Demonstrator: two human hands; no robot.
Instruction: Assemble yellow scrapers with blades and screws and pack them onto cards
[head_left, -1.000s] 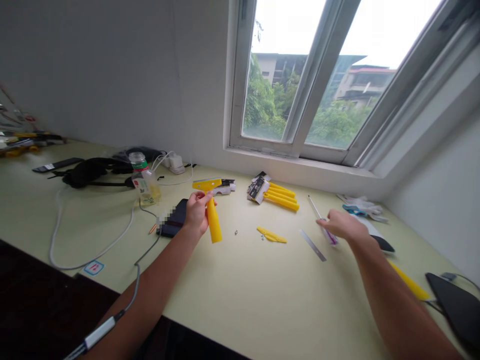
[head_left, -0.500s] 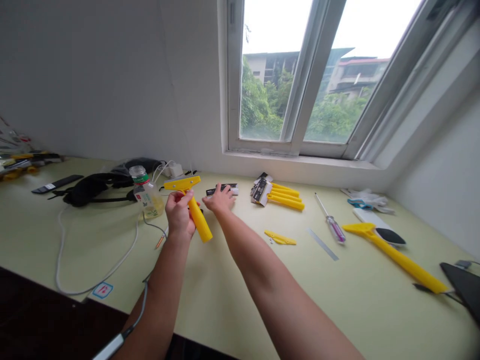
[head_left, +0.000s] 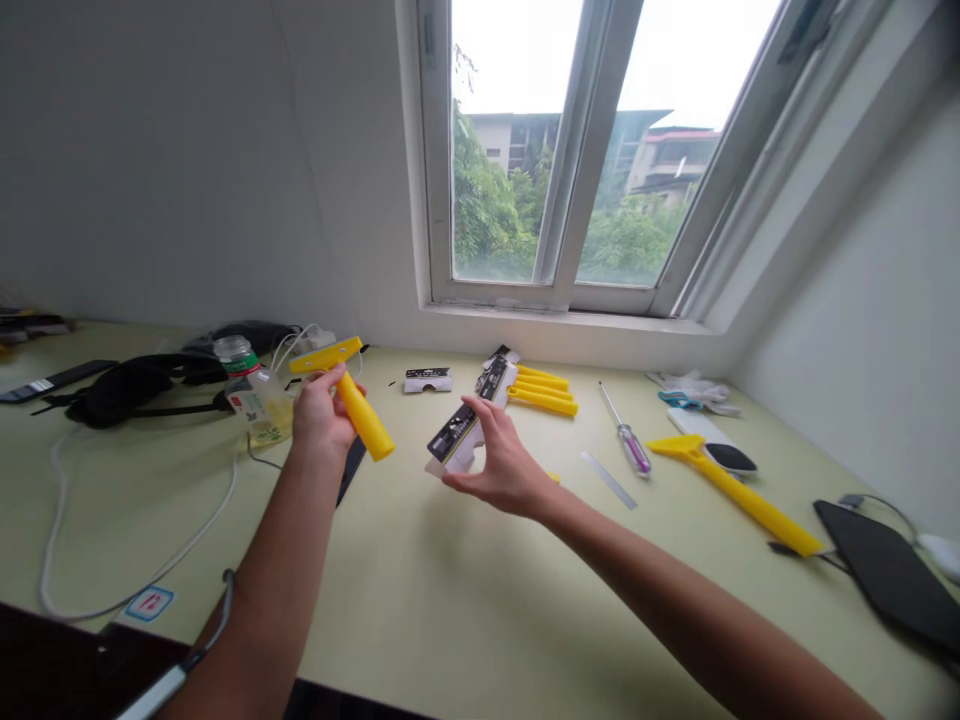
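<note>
My left hand (head_left: 321,415) is wrapped round the handle of a yellow scraper (head_left: 367,420), its wide head up and its handle slanting down to the right. Between thumb and fingers, my right hand (head_left: 504,462) pinches a black-and-white cardboard sleeve (head_left: 456,436), tilted above the table. A similar sleeve (head_left: 427,381) lies on the table behind, near the wall. Past my right hand, several yellow scrapers (head_left: 547,392) lie stacked with their heads in card sleeves. Only a tip of a small yellow part (head_left: 554,477) shows beside my right wrist.
To the right lie a flat metal blade (head_left: 609,480), a screwdriver (head_left: 628,440), a long yellow scraper (head_left: 739,498), white gloves (head_left: 701,392) and a black phone-like slab (head_left: 885,570). On the left stand a plastic bottle (head_left: 259,405), black straps (head_left: 124,390) and a looping white cable (head_left: 150,572).
My right hand has picked up a cardboard sleeve from the back of the table and brought it nearer and to the right. My left hand still holds the scraper. The view has turned slightly right.
</note>
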